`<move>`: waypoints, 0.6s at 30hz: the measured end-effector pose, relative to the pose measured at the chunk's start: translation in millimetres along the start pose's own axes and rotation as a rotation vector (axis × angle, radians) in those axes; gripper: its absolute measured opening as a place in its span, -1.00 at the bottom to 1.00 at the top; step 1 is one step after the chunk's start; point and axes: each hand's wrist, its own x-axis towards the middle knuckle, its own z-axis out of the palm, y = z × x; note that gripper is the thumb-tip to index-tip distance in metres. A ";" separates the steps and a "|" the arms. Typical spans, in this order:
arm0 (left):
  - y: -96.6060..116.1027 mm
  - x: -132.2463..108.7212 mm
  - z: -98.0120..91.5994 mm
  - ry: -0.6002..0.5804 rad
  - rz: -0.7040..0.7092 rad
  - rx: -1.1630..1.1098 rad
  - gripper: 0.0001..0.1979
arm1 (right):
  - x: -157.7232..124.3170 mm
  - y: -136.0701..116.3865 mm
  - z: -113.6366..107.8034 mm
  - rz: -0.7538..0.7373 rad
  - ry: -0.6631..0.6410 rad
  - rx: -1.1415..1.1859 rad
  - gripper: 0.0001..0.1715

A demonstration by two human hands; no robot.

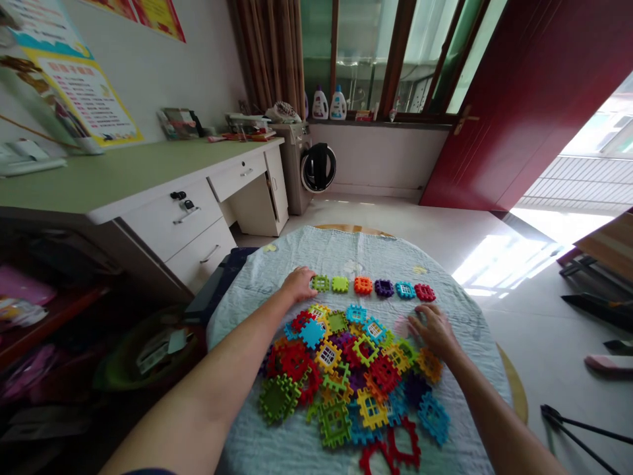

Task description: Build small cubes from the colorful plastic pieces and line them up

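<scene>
Blocks, head view: a row of six plastic interlocking squares lies across the far half of a round table under a pale quilted cloth point(277, 264), running left to right green block point(320, 283), lime block point(339, 284), orange block point(362, 285), purple block point(384, 287), cyan block point(405, 289), red block point(424, 292), each just apart from its neighbour. The left hand point(298, 284) rests palm down at the row's left end, fingertips against the green block; whether it pinches the block cannot be told. The right hand point(435, 330) lies palm down, fingers loosely spread, at the right edge of a mixed pile of blocks point(346, 369) nearer the person, fingertips by a blurred pink piece point(403, 324). A desk point(148, 178) stands to the left.
</scene>
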 end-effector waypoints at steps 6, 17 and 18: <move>-8.5 22.2 12.0 -0.079 0.009 0.025 -0.52 | -6.7 10.4 7.0 -0.037 0.057 -0.060 -0.59; -8.0 33.1 10.6 -0.132 0.042 0.039 -0.28 | -6.7 1.7 3.1 0.001 0.053 -0.085 -0.61; -6.9 34.6 10.8 -0.143 0.057 0.042 -0.34 | -6.8 1.3 2.5 0.002 0.048 -0.083 -0.61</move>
